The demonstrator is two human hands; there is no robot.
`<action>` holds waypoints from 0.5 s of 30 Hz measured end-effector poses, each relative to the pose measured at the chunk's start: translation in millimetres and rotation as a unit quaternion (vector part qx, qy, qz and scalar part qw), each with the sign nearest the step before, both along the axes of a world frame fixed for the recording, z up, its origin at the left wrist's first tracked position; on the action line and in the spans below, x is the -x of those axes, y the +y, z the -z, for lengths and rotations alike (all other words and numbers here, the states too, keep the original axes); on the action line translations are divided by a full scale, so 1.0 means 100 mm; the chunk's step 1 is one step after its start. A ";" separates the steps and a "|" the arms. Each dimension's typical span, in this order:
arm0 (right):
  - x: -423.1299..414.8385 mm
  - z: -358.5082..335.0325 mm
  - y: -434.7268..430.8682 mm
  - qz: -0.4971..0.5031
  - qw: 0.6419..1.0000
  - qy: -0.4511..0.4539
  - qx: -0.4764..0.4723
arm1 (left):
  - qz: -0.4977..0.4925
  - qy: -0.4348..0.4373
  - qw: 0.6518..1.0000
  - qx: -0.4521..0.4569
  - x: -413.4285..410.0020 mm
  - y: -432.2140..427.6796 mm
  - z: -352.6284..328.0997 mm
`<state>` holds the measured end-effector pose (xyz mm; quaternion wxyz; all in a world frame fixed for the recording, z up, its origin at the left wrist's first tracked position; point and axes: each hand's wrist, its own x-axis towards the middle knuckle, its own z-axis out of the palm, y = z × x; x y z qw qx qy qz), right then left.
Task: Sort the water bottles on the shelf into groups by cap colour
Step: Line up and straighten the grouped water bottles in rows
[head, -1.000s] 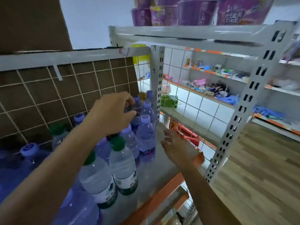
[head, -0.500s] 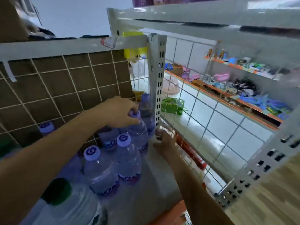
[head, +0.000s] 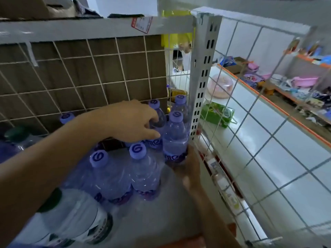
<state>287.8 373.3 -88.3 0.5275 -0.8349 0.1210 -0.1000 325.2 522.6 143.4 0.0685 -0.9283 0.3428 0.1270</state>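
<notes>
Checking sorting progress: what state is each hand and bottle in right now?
Left hand: gripping the back bottle by its shoulder.
Right hand: gripping the post-side bottle at its base.
Back bottle: upright, purple cap on.
Post-side bottle: upright, purple cap on.
Middle bottle: upright, purple cap on, untouched.
Green-cap bottle: standing, capped, untouched.

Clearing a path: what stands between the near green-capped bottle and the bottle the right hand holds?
In the head view, two upright purple-capped bottles stand side by side there.
</notes>
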 end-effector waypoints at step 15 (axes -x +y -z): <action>-0.03 -0.08 -0.31 0.079 0.984 -0.156 -0.031 | -0.118 -0.054 0.985 0.117 0.56 0.20 0.37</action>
